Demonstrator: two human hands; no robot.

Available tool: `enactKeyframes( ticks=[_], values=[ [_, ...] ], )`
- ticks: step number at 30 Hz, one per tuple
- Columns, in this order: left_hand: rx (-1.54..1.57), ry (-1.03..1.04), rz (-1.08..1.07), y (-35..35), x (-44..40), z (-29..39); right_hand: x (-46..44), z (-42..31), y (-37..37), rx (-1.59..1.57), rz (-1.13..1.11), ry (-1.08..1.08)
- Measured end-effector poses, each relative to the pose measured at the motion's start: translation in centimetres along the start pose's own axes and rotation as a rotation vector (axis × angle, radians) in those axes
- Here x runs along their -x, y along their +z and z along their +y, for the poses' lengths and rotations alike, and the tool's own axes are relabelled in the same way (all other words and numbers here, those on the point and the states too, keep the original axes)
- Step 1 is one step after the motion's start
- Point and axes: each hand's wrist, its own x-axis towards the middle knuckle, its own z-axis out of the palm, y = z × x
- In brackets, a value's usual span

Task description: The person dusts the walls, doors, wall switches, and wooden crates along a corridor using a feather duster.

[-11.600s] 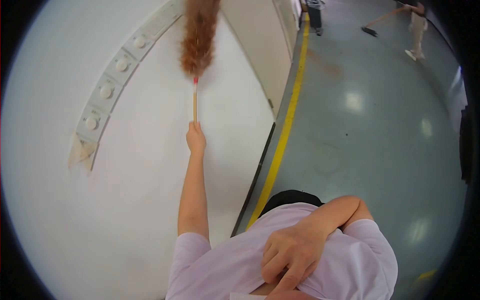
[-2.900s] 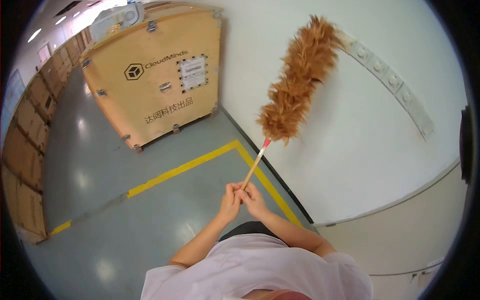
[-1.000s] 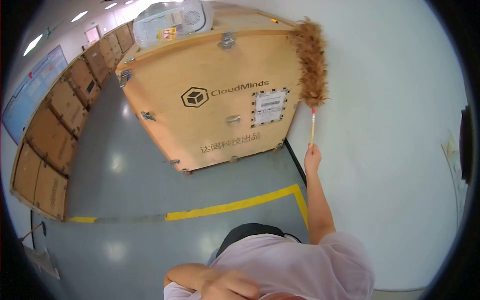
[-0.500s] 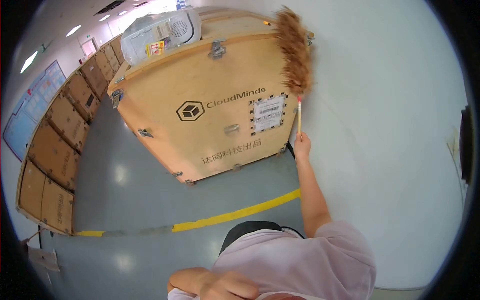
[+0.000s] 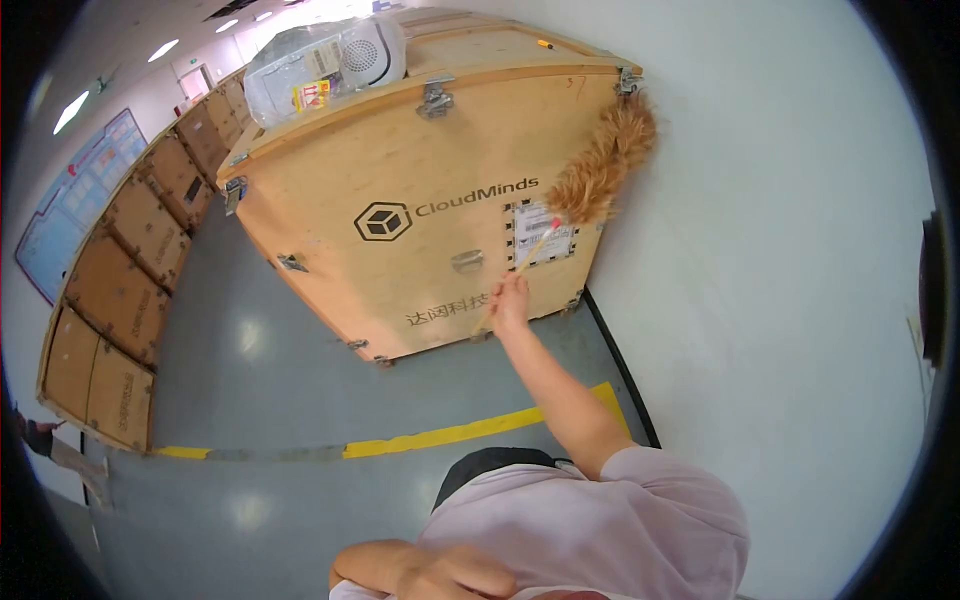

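Note:
My right hand (image 5: 511,300) is closed round the thin wooden handle of a brown feather duster (image 5: 605,165), my arm stretched forward. The duster slants up to the right, its feathers in front of the right edge of a large wooden crate (image 5: 330,285) and close to the white wall (image 5: 760,300). Its lower feathers overlap the top of a paper label (image 5: 540,235) on the crate. My left hand (image 5: 458,572) rests against my chest at the bottom of the view, fingers bent; whether it holds anything is hidden.
A plastic-wrapped grey and white device (image 5: 325,70) and a small orange object (image 5: 545,44) lie on the crate's top. More wooden crates (image 5: 120,300) line the left side. Yellow tape (image 5: 450,435) marks the grey floor. Another person (image 5: 75,455) is at the far left.
The duster has come down from the crate's top right corner and tilted to the right. My right hand has moved left and slightly down. The other person shows more at the left edge.

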Motion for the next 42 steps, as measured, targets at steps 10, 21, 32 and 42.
enactKeyframes(
  ticks=[10,21,32,42],
  values=[
    [-0.071,-0.032,0.014,-0.4,-0.4,0.2,-0.2,7.7,1.1,-0.617,-0.003,0.58],
    [-0.054,-0.099,0.056,-0.7,0.2,-0.2,13.2,-1.6,18.2,-0.492,-0.487,0.259],
    [-0.12,-0.111,0.093,-0.3,0.8,1.5,3.2,8.9,14.0,-0.075,-0.22,0.177],
    [-0.152,-0.099,0.085,-1.4,3.0,5.9,2.4,13.0,10.1,-0.594,-0.037,0.467]
  ],
)
